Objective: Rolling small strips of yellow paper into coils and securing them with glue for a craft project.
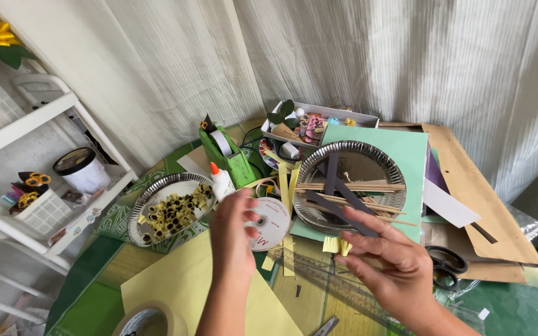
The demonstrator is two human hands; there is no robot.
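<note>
One head-worn camera looks steeply down and forward at the cluttered bench (518,305) from close range, facing a curtain (344,56), perhaps slightly tilted

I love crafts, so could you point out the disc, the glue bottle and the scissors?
disc (271,219): head view, on its white face.
glue bottle (221,183): head view, on its white body.
scissors (446,261): head view, on the black handle loop.
</note>
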